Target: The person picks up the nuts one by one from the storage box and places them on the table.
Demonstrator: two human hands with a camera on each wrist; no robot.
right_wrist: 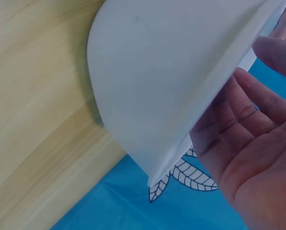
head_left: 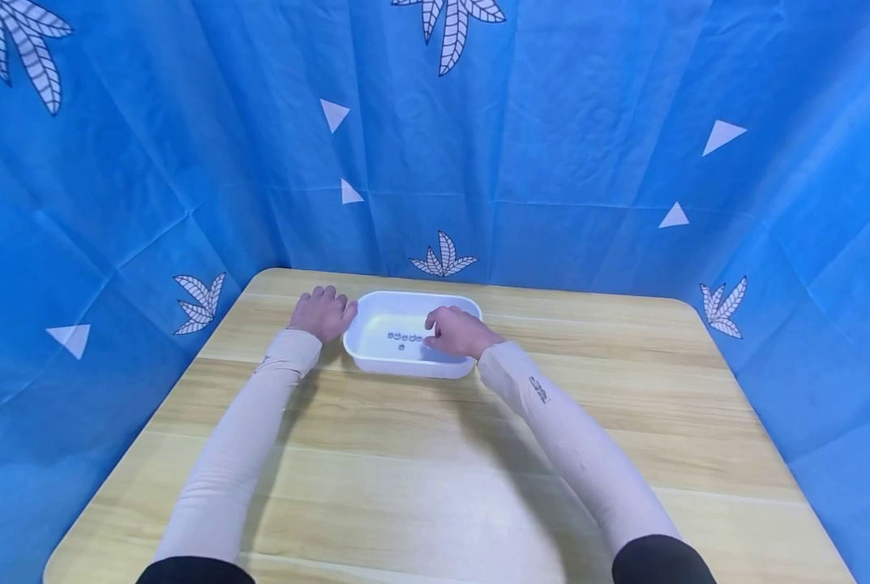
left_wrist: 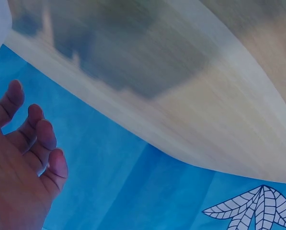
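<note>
Mid-frame, right hand (head_left: 460, 332) half-curled beside small pieces (head_left: 405, 337), hold unclear; left hand (head_left: 321, 314), loose, empty, could best steady white tub (head_left: 411, 369).

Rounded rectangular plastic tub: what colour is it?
The tub is white, best seen in the head view.
</note>
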